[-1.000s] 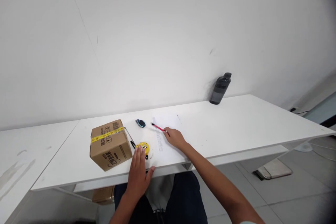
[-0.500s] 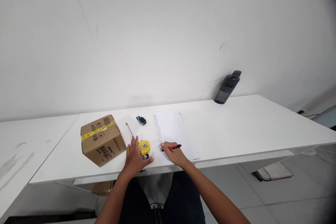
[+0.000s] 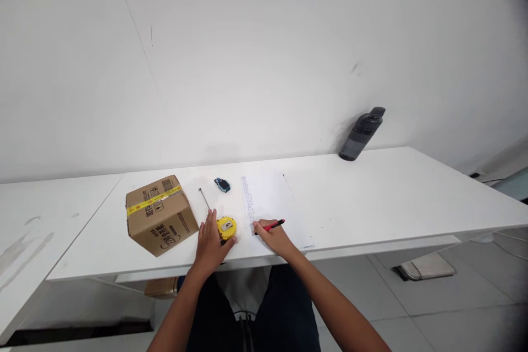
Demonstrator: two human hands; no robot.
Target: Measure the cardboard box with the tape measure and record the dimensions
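Note:
My left hand (image 3: pixel 209 242) is curved round a yellow tape measure (image 3: pixel 226 227), fingers along its left side and thumb at its near edge. A short length of metal blade (image 3: pixel 203 198) sticks out from beside my fingertips, pointing away. My right hand (image 3: pixel 274 237) grips a red and black pen (image 3: pixel 275 225), tip down at the left part of a white sheet of paper (image 3: pixel 284 206). Faint printed marks run along that sheet's left side. Left of my left hand stands a taped cardboard box (image 3: pixel 160 214). A small dark blue and black item (image 3: pixel 222 185) lies beyond the tape measure.
The white table (image 3: pixel 371 198) backs onto a white wall. A dark bottle (image 3: pixel 362 135) stands near the wall at the right. A seam crosses the table left of the box. On the floor at the right lies a flat pale item (image 3: pixel 427 268); another cardboard box (image 3: pixel 160 287) is under the table.
My left thumb has drawn in close to the tape measure's near edge. My right hand keeps its grip on the pen, almost in the same spot. The view has shifted slightly.

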